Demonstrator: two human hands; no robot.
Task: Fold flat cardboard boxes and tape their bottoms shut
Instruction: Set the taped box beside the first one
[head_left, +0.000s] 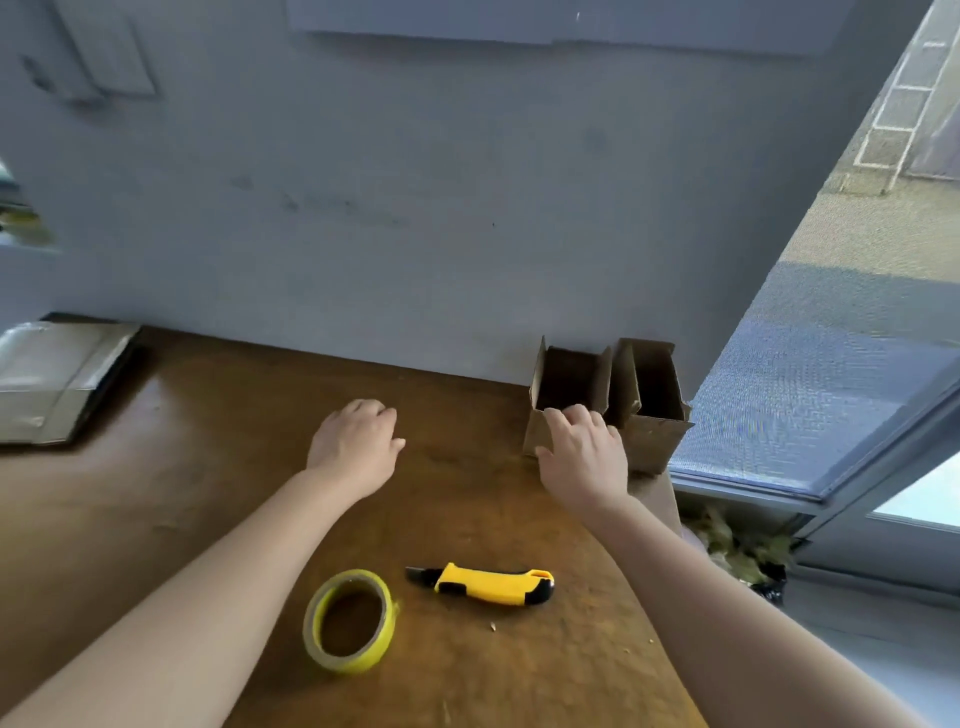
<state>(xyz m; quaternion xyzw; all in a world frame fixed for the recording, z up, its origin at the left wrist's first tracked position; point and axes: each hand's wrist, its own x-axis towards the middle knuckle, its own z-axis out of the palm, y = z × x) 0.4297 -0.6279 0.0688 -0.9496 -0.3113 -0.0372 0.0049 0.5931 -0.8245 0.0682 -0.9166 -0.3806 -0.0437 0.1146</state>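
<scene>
Two small open-topped brown cardboard boxes stand upright side by side at the far right corner of the brown wooden counter (208, 493), close against the grey wall (415, 208); the left cardboard box (569, 382) touches the right cardboard box (654, 410), and both show dark, hollow interiors with their top flaps raised; the right hand (584, 457) rests on the near wall of the left box, fingers curled over its top edge and thumb spread along its lower left side, so it grips the cardboard loosely; the left hand (358, 441) hangs palm-down over bare counter, well apart from the boxes, fingers bent and relaxed, holding nothing; nearer the person, a roll of yellow-edged adhesive tape (350, 621) lies flat on the counter between the two forearms; just beside it to the right lies a yellow and black utility knife (488, 584), its dark tip pointing left; a flat silvery-grey packet (52, 379) lies at the far left edge of the counter; a window with a mesh screen (810, 405) fills the right side.
</scene>
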